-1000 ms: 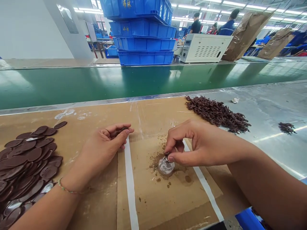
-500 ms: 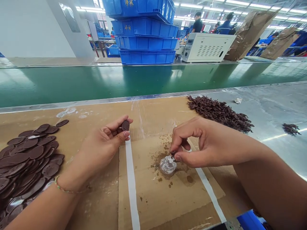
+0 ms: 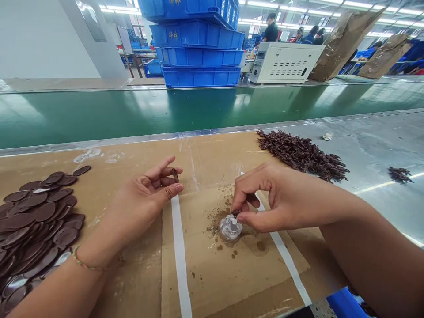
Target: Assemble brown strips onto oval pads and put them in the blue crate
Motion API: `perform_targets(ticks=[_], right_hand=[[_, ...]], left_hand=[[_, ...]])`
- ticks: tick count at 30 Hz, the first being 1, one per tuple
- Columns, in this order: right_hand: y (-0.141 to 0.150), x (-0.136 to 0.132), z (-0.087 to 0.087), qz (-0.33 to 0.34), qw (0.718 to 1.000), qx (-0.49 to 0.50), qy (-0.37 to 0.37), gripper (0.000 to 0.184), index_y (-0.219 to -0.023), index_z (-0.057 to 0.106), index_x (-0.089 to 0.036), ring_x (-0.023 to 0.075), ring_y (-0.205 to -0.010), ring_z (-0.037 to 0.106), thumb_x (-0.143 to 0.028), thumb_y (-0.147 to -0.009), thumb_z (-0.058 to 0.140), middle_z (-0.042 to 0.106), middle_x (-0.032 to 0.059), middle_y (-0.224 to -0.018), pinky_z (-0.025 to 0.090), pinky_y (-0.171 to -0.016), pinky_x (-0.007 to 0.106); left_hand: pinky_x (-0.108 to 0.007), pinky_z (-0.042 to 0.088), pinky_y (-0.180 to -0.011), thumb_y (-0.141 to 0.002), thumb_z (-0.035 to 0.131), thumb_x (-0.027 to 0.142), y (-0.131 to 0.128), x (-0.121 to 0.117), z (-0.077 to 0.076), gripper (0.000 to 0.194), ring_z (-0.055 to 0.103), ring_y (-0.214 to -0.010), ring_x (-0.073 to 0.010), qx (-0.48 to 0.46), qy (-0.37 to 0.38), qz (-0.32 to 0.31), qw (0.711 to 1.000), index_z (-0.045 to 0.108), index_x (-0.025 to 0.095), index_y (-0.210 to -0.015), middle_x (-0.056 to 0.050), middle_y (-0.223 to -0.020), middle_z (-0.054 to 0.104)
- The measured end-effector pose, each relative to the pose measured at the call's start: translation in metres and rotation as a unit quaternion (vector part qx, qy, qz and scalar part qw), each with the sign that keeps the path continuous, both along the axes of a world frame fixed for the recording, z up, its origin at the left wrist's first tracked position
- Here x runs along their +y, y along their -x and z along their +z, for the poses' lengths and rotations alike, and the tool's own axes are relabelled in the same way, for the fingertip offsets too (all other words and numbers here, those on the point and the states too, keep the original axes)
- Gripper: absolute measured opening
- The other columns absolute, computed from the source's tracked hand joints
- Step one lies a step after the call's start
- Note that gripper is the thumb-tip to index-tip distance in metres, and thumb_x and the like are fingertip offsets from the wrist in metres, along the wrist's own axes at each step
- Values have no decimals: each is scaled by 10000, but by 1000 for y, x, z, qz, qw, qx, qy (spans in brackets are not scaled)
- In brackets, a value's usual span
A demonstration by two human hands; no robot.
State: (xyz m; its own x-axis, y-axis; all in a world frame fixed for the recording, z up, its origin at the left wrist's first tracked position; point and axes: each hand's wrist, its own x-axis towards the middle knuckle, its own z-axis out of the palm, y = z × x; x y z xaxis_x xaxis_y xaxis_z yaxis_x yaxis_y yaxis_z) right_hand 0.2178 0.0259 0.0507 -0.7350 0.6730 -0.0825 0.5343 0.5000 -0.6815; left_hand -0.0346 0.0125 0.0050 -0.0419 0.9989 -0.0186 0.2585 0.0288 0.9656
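Note:
My left hand (image 3: 149, 194) pinches a brown oval disc (image 3: 175, 175) between thumb and fingers, its thin edge turned towards me. Beside the small round dish of whitish paste (image 3: 231, 228), my right hand (image 3: 268, 198) is closed on a tiny dark brown piece (image 3: 236, 213), mostly hidden by the fingertips, at the paste's upper right edge. The dish sits on a cardboard sheet (image 3: 212, 278) spotted with dark stains. To the left lies a heap of brown oval discs (image 3: 36, 216). Beyond my right hand is a pile of small dark brown twiggy pieces (image 3: 301, 152).
A green conveyor belt (image 3: 115, 115) runs across behind the cardboard. Stacked blue crates (image 3: 202, 55) and a white vented metal box (image 3: 286, 62) stand past it. A smaller clump of dark pieces (image 3: 400, 175) lies at the right. People work in the background.
The disc in my left hand has turned from showing its face to showing its edge. My right fingertips have dipped slightly closer to the paste, with the small piece still held.

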Motion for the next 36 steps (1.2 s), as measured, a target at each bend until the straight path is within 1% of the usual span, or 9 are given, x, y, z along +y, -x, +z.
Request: perform_targets(ticks=[2, 7, 13, 17, 20, 26, 31, 34, 36], right_hand=[[1, 0, 0, 4, 1000, 0, -4, 76, -799, 740, -192, 122, -627, 614, -185, -734, 703, 705, -28, -710, 481, -648, 242], [4, 0, -1, 1, 1000, -1, -2, 75, -798, 741, -189, 122, -624, 615, -197, -731, 707, 702, -25, -706, 479, -638, 244], [0, -2, 0, -19, 1000, 9, 0, 60, -777, 736, -204, 132, -632, 615, -200, -721, 714, 698, -20, -703, 484, -648, 258], [-4, -1, -1, -75, 991, 113, 14, 49, -781, 712, -199, 127, -597, 573, -199, -734, 700, 660, -11, -666, 452, -579, 252], [-4, 2, -2, -104, 975, 189, 61, 64, -776, 680, -179, 133, -616, 559, -241, -763, 689, 644, 11, -681, 438, -566, 258], [-2, 3, -6, -118, 953, 247, 127, 112, -809, 653, -187, 121, -633, 542, -288, -805, 699, 633, 9, -707, 413, -545, 240], [7, -2, -10, -119, 936, 310, 115, 114, -812, 655, -201, 104, -624, 532, -296, -818, 717, 638, -5, -709, 422, -549, 228], [16, -10, -11, -124, 923, 354, 88, 91, -818, 656, -199, 118, -678, 574, -266, -816, 717, 655, 3, -750, 467, -614, 249], [20, -14, -11, -111, 924, 356, 90, 68, -843, 661, -200, 130, -727, 607, -246, -825, 708, 674, 13, -796, 490, -655, 261]], left_hand=[[-332, 544, -918, -721, 774, 304, -1, -1, 1, 658, 653, -1051, -208, -10, 0, 10, 1000, 565, 240, -1341, -48, -1183, 708], [-305, 558, -837, -701, 803, 315, -1, -3, 1, 411, 665, -902, -181, -1, -20, 25, 1000, 728, 271, -1103, -10, -1089, 740], [-265, 545, -832, -725, 799, 311, 0, -4, 2, 372, 654, -905, -161, 3, -35, 4, 999, 735, 306, -1091, 15, -1022, 746], [-243, 558, -852, -715, 811, 267, -7, -10, 6, 382, 670, -939, -154, -66, -48, -18, 996, 737, 321, -1085, 24, -1048, 753], [-228, 567, -856, -688, 832, 223, -15, -18, 10, 406, 688, -953, -147, -138, -29, -34, 989, 742, 330, -1069, 25, -1025, 772], [-178, 574, -799, -689, 839, 229, -25, -33, 9, 355, 714, -901, -130, -186, 29, -94, 978, 764, 374, -1005, 44, -1037, 779], [-180, 571, -765, -684, 841, 220, -30, -36, 6, 346, 713, -871, -137, -235, 49, -120, 963, 773, 372, -987, 37, -919, 789], [-173, 555, -776, -693, 835, 222, -32, -36, 6, 327, 709, -850, -128, -248, 55, -136, 958, 777, 358, -986, 33, -880, 787], [-183, 549, -792, -712, 822, 227, -33, -36, 7, 315, 706, -844, -127, -255, 58, -149, 954, 775, 358, -995, 31, -888, 786]])
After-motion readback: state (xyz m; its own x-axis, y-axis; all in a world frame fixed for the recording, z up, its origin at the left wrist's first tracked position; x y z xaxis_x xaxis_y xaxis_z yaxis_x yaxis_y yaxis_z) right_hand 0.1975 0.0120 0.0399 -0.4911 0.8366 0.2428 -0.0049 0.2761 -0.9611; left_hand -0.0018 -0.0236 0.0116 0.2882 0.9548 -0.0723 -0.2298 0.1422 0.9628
